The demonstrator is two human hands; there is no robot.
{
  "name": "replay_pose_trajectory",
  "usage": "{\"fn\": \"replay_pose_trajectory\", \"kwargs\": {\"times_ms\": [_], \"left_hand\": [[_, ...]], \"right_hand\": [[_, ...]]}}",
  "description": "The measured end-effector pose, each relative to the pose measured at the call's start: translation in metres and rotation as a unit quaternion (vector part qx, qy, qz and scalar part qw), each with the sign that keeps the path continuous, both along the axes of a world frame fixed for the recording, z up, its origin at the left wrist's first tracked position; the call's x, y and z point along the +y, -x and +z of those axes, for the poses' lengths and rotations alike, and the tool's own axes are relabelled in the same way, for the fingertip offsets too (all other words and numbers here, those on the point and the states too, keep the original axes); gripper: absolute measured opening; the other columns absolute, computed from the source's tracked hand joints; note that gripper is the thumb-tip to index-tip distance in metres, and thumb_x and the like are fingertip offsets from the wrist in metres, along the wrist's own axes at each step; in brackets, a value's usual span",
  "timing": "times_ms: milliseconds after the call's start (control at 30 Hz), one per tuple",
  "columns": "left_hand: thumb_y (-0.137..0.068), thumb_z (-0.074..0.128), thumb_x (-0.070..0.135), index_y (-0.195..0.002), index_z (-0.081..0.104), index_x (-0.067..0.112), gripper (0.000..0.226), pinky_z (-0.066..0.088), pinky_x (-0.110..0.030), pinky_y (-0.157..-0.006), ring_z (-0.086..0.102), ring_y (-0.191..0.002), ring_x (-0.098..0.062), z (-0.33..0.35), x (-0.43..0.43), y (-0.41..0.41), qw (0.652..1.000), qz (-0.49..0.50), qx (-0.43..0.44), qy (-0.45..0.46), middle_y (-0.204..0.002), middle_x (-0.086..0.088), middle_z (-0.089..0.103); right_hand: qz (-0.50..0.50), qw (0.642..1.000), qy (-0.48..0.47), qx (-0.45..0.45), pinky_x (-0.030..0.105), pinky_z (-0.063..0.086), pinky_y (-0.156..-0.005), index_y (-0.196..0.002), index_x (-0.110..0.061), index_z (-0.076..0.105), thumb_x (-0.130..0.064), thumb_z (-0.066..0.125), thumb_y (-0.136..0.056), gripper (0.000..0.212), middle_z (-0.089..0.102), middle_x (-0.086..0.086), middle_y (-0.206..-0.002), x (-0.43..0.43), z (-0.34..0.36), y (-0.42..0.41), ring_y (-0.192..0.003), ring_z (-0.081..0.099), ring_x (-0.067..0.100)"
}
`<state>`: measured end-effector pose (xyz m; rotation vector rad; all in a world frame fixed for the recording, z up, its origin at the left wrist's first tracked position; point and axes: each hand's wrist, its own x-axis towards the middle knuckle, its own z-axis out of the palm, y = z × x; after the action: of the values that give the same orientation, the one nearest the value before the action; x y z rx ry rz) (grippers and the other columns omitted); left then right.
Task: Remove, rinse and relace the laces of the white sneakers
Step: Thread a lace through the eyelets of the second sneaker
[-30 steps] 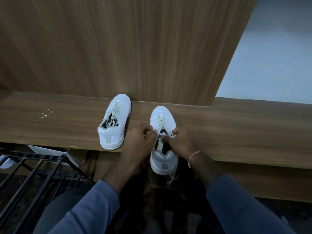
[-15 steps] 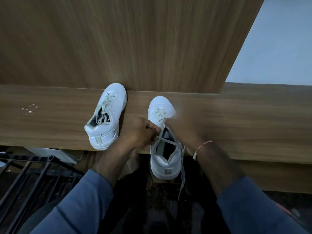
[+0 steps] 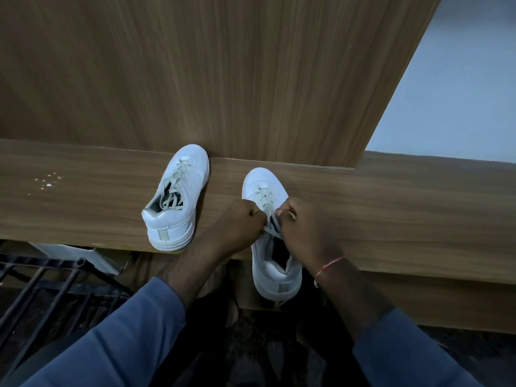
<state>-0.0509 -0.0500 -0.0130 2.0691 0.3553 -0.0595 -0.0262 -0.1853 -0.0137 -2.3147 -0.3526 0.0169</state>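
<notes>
Left hand point(image 3: 237, 224) and right hand point(image 3: 304, 227) each pinch the lace point(image 3: 265, 196) between them; it looks soft and limp, best gripped near the eyelets.

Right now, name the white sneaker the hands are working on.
The white sneaker on the right, heel overhanging the wooden ledge: left hand and right hand pinch its grey lace. The other white sneaker stands untouched.

A black metal rack point(image 3: 42, 280) sits below the wooden ledge point(image 3: 83, 208), leftward
</notes>
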Motion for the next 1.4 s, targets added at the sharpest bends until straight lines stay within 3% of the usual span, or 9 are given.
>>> {"fn": "replay_pose_trajectory", "kwargs": {"times_ms": [133, 367, 500, 633, 767, 900, 1033, 1233, 1400], "left_hand": [[-0.086, 0.052, 0.005, -0.077, 0.062, -0.011, 0.021, 0.055, -0.052, -0.085, 0.070, -0.078, -0.031, -0.008, 0.007, 0.001, 0.993, 0.032, 0.016, 0.116, -0.082, -0.025, 0.069], [-0.095, 0.053, 0.007, -0.093, 0.061, -0.004, 0.013, 0.055, -0.037, -0.083, 0.065, -0.083, -0.029, 0.011, 0.010, 0.006, 0.973, 0.002, 0.054, 0.226, -0.101, -0.032, 0.064], [-0.097, 0.053, 0.028, -0.088, 0.070, 0.006, 0.029, 0.055, -0.037, -0.082, 0.069, -0.090, -0.019, 0.014, 0.013, 0.014, 0.993, -0.069, 0.014, 0.097, -0.093, -0.007, 0.074], [-0.096, 0.052, 0.022, -0.065, 0.059, 0.028, 0.033, 0.039, -0.010, -0.056, 0.056, -0.060, 0.002, 0.009, -0.002, 0.031, 0.982, -0.140, -0.068, -0.106, -0.064, 0.014, 0.062], [-0.084, 0.069, 0.016, -0.082, 0.057, 0.032, 0.020, 0.041, -0.005, -0.067, 0.056, -0.078, 0.013, -0.009, 0.002, 0.032, 0.979, -0.080, -0.173, -0.069, -0.081, 0.022, 0.062], [-0.083, 0.066, 0.012, -0.116, 0.061, 0.017, 0.033, 0.030, -0.003, -0.096, 0.047, -0.110, 0.008, -0.027, 0.010, 0.018, 0.943, -0.125, -0.264, -0.161, -0.122, 0.011, 0.058], [-0.089, 0.047, 0.017, -0.093, 0.069, 0.011, 0.023, 0.047, -0.036, -0.091, 0.059, -0.105, -0.014, -0.028, -0.001, 0.009, 0.948, -0.147, -0.244, -0.144, -0.105, -0.003, 0.070], [-0.087, 0.054, 0.014, -0.091, 0.072, 0.013, 0.018, 0.047, -0.033, -0.084, 0.062, -0.091, -0.015, -0.037, 0.002, 0.001, 0.942, -0.131, -0.268, -0.151, -0.093, 0.001, 0.072], [-0.090, 0.058, 0.021, -0.089, 0.073, 0.014, 0.017, 0.050, -0.037, -0.083, 0.063, -0.088, -0.014, -0.040, 0.001, 0.000, 0.948, -0.119, -0.279, -0.102, -0.089, 0.003, 0.072]], "right_hand": [[0.034, 0.998, 0.052, -0.016, 0.025, 0.029, -0.053, -0.081, -0.016, 0.049, -0.020, 0.046, -0.098, 0.018, 0.052, -0.003, -0.075, 0.006, -0.001, 0.011, -0.070, 0.048, 0.014], [0.058, 0.996, -0.004, 0.062, 0.032, 0.042, -0.062, -0.079, -0.008, 0.060, -0.026, 0.052, -0.096, 0.026, 0.058, 0.000, -0.069, -0.005, 0.011, 0.001, -0.064, 0.052, 0.014], [0.055, 0.994, -0.039, 0.083, 0.028, 0.043, -0.061, -0.071, -0.012, 0.064, -0.047, 0.047, -0.098, 0.048, 0.061, 0.001, -0.063, -0.006, 0.017, 0.008, -0.059, 0.055, 0.012], [0.040, 0.977, -0.084, 0.194, 0.047, 0.057, -0.083, -0.077, -0.006, 0.069, -0.056, 0.052, -0.093, 0.056, 0.072, 0.017, -0.078, -0.003, 0.013, 0.011, -0.075, 0.070, 0.032], [0.027, 0.981, -0.080, 0.173, 0.035, 0.051, -0.068, -0.076, -0.010, 0.069, -0.036, 0.057, -0.096, 0.035, 0.064, 0.002, -0.063, -0.008, 0.019, 0.007, -0.058, 0.059, 0.013], [0.062, 0.982, -0.049, 0.169, 0.026, 0.040, -0.052, -0.078, -0.011, 0.070, -0.036, 0.057, -0.096, 0.033, 0.057, -0.002, -0.057, -0.012, 0.026, 0.010, -0.048, 0.049, 0.006], [0.050, 0.974, -0.086, 0.203, 0.026, 0.035, -0.053, -0.071, -0.017, 0.070, -0.039, 0.057, -0.096, 0.035, 0.051, -0.007, -0.052, -0.020, 0.028, 0.013, -0.046, 0.042, 0.007], [0.031, 0.948, -0.210, 0.237, 0.015, 0.023, -0.037, -0.069, -0.016, 0.058, -0.034, 0.050, -0.100, 0.037, 0.032, -0.006, -0.050, -0.043, 0.038, 0.028, -0.039, 0.025, 0.004], [0.009, 0.947, -0.254, 0.197, 0.012, 0.026, -0.037, -0.066, -0.016, 0.056, -0.029, 0.047, -0.101, 0.039, 0.035, -0.012, -0.045, -0.042, 0.034, 0.036, -0.038, 0.030, 0.000]]}}
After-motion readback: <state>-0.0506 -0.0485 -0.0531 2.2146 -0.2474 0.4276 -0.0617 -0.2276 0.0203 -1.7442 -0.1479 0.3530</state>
